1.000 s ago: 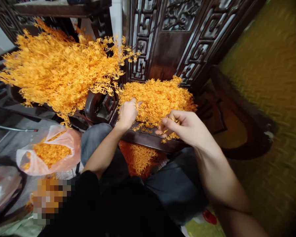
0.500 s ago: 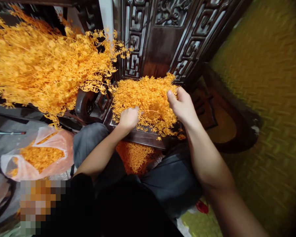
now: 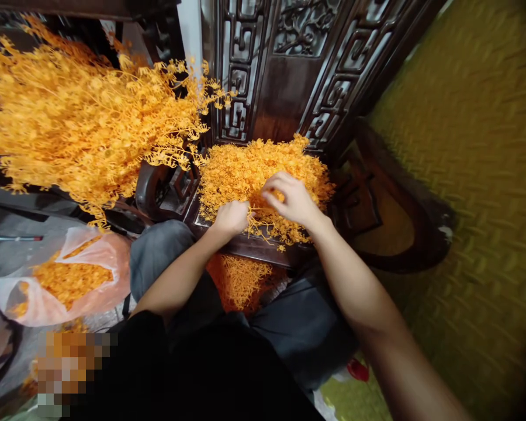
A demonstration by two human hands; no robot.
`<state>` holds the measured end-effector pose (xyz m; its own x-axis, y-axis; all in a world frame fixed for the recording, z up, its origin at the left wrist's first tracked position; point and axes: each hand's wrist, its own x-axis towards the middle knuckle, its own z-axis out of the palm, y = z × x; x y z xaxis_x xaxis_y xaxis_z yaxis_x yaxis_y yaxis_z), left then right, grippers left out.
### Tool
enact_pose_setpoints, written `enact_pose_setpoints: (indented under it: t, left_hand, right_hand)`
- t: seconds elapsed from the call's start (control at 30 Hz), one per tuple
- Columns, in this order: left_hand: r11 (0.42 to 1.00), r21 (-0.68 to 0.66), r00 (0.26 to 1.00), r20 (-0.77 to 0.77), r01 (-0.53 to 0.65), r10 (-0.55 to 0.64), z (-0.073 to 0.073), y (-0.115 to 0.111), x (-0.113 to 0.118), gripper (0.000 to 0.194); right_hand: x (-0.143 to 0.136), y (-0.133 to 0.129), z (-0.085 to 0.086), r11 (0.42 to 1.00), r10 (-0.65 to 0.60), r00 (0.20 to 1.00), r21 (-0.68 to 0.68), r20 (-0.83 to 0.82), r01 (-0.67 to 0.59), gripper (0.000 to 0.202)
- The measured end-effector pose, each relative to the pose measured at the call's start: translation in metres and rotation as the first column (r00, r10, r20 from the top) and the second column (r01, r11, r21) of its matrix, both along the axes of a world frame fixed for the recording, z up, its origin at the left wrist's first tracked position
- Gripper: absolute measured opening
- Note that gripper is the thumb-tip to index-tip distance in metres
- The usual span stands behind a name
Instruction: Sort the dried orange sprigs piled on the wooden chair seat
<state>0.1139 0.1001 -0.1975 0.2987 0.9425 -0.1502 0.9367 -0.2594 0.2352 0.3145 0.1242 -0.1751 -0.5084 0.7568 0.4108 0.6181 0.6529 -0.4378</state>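
A heap of orange, finely branched sprigs [image 3: 241, 166] covers the seat of a dark carved wooden chair [image 3: 263, 250]. At the heap's front left, my left hand [image 3: 232, 218] is closed on the stem end of an orange sprig [image 3: 265, 222], whose branches spread to the right. My right hand [image 3: 288, 197] is over the heap's front middle, just right of my left hand, with its fingers curved and apart; nothing can be made out between them.
A large orange bunch [image 3: 79, 117] lies at the upper left. Plastic bags with orange pieces stand on the floor, one at the left [image 3: 118, 263] and one under the seat [image 3: 241, 280]. A yellow-green woven surface [image 3: 477, 193] fills the right.
My right hand has moved left and slightly down, from the heap's right edge to near my left hand. My left hand has moved slightly down and stays closed.
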Motion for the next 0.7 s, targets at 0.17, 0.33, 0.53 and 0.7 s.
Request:
enact_pose_setpoints:
  t: [0.17,0.33,0.53,0.7]
  left_hand:
    - [1.0,0.013,1.0,-0.028,0.005,-0.004,0.003,-0.002,-0.003,0.032]
    - [0.996,0.089,1.0,0.023,0.001,-0.004,0.012,-0.002,-0.004,0.032]
    - [0.984,0.151,0.989,0.128,-0.093,0.074,0.003,0.009,-0.011,0.039]
    - [0.973,0.049,0.874,0.452,-0.225,0.18,-0.011,0.022,-0.032,0.014]
  right_hand:
    - [-0.027,-0.029,-0.002,0.982,0.161,0.987,-0.097,-0.012,-0.161,0.021]
    - [-0.039,-0.047,0.0,0.97,0.204,0.977,0.146,-0.065,-0.193,0.012]
    - [-0.038,-0.087,0.026,0.904,0.255,0.939,0.402,-0.231,-0.146,0.014]
    - [-0.014,-0.069,0.03,0.813,-0.016,0.889,0.512,-0.457,0.277,0.011]
